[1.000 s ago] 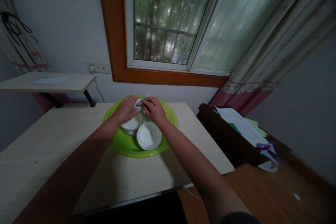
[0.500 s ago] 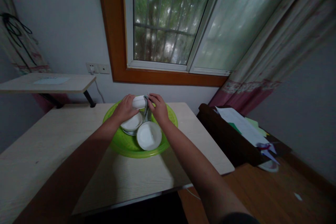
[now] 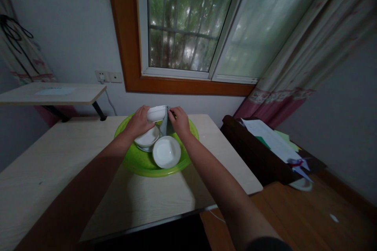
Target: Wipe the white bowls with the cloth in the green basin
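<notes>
My left hand [image 3: 139, 122] grips a white bowl [image 3: 156, 113], tipped on its side above the far part of a green basin [image 3: 141, 170]. Against the bowl's right side, my right hand [image 3: 179, 120] pinches a grey cloth [image 3: 165, 122], which hangs down from the fingers. In the basin below, a second white bowl [image 3: 167, 152] sits upright near the front. Left of it, more white bowls [image 3: 148, 138] appear stacked, partly under my left hand. The inside of the held bowl is hidden from me.
The basin stands on a pale wooden table [image 3: 79, 145] against the wall under a window [image 3: 188, 27]. A raised shelf [image 3: 79, 94] is at the left. Right of the table, a dark brown piece of furniture [image 3: 253, 153] bears papers [image 3: 268, 137].
My right hand has shifted slightly right, and the cloth now hangs straighter beside the bowl. The held bowl has turned a little. The bowls in the basin stay put.
</notes>
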Available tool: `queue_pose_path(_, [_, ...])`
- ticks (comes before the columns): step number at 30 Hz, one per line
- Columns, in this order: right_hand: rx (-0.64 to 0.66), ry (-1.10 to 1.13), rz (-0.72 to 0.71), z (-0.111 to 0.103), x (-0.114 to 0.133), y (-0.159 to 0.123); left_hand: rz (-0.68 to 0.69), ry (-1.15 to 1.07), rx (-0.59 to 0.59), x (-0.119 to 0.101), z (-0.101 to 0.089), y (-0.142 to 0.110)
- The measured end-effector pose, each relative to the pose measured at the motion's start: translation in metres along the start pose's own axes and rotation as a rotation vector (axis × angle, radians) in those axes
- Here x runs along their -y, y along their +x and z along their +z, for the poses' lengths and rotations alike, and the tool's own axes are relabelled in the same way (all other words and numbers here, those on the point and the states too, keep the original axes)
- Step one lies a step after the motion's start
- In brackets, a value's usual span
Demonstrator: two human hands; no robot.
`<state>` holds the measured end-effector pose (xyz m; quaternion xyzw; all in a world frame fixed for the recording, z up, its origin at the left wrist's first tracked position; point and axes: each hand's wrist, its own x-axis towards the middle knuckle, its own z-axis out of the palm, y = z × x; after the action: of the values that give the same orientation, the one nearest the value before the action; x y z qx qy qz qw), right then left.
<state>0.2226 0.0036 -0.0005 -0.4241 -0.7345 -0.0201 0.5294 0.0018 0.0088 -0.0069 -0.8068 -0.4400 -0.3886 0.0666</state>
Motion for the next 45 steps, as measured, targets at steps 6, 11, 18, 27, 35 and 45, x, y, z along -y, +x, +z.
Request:
queue_pose_path(6, [0.133,-0.033,-0.253,0.002,0.016,-0.004,-0.002,-0.012,0.008,0.001,0.000,0.000])
queue_pose_path(11, [0.268,-0.114,-0.422,0.004,0.027,-0.007,-0.082,-0.109,0.008,-0.001,0.000,0.001])
queue_pose_path(18, [0.197,-0.083,-0.322,0.001,0.023,-0.006,-0.322,-0.153,-0.058,-0.013,-0.007,0.003])
queue_pose_path(27, [0.026,0.070,0.085,0.001,0.001,-0.002,-0.327,-0.129,-0.068,-0.017,-0.009,0.001])
queue_pose_path(35, [-0.010,0.112,0.116,0.004,-0.005,-0.001,-0.233,-0.117,-0.034,-0.012,-0.005,-0.001])
queue_pose_path(45, [0.077,0.079,-0.218,-0.005,0.014,-0.001,-0.220,-0.118,0.025,-0.013,-0.004,-0.001])
